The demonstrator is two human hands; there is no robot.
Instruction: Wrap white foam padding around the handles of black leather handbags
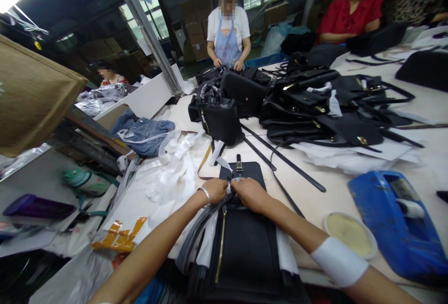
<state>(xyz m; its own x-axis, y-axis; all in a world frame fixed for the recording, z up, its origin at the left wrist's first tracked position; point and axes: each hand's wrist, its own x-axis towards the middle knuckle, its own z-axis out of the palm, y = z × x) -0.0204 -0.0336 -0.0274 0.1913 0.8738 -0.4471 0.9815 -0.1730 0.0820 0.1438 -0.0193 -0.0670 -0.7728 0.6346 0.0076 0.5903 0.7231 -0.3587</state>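
Note:
A black bag (248, 243) with a gold zipper lies at the table's front edge, its flap (252, 170) with a buckle spread away from me. My left hand (215, 191) and my right hand (249, 194) meet over the bag's top, nearly touching. Both have closed fingers around a whitish wrapped strip (229, 185) at the handle. A loose end of white wrap (221, 155) sticks up beyond my left hand. White padding shows along both sides of the bag.
A black bag (224, 120) stands ahead; a pile of black bags (315, 103) lies right of it. White wrap scraps (171, 169) lie left. A round tub (350, 234) and a blue container (392, 220) sit right. A person in an apron (228, 33) works opposite.

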